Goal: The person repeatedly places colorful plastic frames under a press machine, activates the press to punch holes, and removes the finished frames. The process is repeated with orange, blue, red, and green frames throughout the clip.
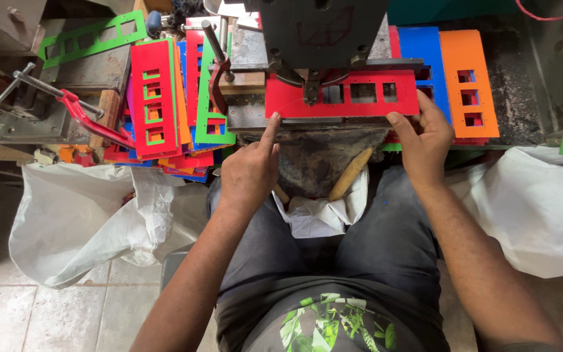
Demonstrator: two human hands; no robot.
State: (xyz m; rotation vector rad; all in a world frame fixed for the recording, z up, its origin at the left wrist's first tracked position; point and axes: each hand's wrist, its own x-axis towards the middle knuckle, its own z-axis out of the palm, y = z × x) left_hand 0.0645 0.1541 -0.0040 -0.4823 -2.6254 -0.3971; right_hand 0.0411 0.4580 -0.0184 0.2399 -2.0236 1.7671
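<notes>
A red plastic plate point(288, 98) with rectangular cut-outs lies flat on the bed of a dark punch press point(320, 26), under its tool. My left hand point(250, 171) presses one extended finger against the plate's near left edge, the other fingers curled. The right end of the same plate is pinched between the thumb and fingers of my right hand point(425, 140).
A stack of red, green, blue and orange cut plates point(158, 98) lies left of the press, with blue point(425, 49) and orange plates point(467, 81) to the right. A red clamp point(83, 117) sits far left. White sacks point(86, 215) hang on both sides of my lap.
</notes>
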